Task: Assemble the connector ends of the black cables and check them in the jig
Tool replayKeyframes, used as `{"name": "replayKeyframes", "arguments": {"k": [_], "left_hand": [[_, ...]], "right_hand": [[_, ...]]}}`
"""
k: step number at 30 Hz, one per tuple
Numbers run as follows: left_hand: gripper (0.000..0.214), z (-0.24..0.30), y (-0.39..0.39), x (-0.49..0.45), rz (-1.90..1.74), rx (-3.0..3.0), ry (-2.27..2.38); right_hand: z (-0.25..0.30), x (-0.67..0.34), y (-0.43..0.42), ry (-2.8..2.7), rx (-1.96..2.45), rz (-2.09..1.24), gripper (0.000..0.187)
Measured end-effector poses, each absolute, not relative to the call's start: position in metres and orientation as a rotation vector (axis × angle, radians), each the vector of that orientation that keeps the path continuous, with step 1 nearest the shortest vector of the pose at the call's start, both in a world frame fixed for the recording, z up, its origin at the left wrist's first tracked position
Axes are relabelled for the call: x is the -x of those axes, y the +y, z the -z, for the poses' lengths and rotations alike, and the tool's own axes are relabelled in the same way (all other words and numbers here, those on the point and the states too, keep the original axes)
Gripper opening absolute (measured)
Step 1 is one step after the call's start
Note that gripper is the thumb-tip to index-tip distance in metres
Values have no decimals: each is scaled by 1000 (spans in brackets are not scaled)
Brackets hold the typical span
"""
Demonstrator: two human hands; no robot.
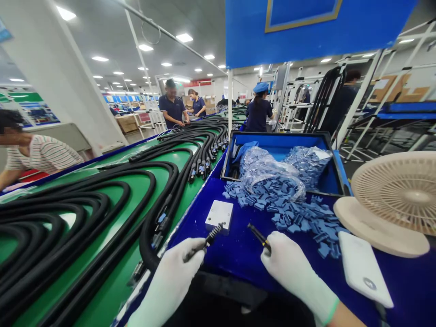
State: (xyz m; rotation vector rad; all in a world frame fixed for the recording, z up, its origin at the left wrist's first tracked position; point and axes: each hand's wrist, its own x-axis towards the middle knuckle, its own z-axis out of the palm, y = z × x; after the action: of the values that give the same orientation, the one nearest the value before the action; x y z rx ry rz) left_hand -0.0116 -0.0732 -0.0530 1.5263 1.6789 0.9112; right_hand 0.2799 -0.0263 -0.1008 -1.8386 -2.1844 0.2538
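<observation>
Loops of black corrugated cable laid across a green conveyor belt with a blue edge. Blue foam blocks heaped on a dark blue surface, just in front of a clear plastic bag inside an open blue case. Nearby, a white square block; to the right, a beige desk fan tilted back and a white power bank. Farther off, co-workers in navy shirts standing along the belt.
</observation>
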Motion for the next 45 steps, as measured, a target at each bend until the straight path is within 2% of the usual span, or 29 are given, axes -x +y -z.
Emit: {"name": "replayKeyframes", "arguments": {"k": [2,5,10,12,18,24,28,31,36,37,41,45], "left_hand": [[35,39,-65,9,-939,-1400,1642],[39,20,-60,5,-958,-1320,1601],[34,3,-62,-8,-962,-1394,1571],[31,3,-61,-11,-975,-1430,1554],[21,24,-58,-11,-1027,-1642,1559],[17,38,-66,-12,-1093,-1883,1567],[32,18,-53,-8,-931,-1734,1537],[41,0,-30,-5,-800,-1747,1318],[38,-7,-9,-6,-702,-1727,1213],[37,-6,-9,-7,-692,-1726,1236],[40,2,-10,-8,-699,-1778,1324],[39,6,-10,-11,-717,-1835,1458]], "right_hand": [[94,-279,-28,-2030,1808,-481,16],[75,-267,-37,-1973,1546,-778,8],[42,-239,-57,-2150,936,-965,55],[35,-231,-59,-2187,893,-938,61],[28,-223,-57,-2223,1003,-889,44],[36,-225,-61,-2255,1144,-864,38],[44,-220,-57,-2296,1256,-791,25],[47,-217,-54,-2255,1388,-777,21],[46,-220,-53,-2119,1490,-837,34],[48,-221,-51,-2153,1478,-851,32],[66,-219,-32,-2304,1520,-717,8],[86,-211,-18,-2308,1554,-647,8]]}}
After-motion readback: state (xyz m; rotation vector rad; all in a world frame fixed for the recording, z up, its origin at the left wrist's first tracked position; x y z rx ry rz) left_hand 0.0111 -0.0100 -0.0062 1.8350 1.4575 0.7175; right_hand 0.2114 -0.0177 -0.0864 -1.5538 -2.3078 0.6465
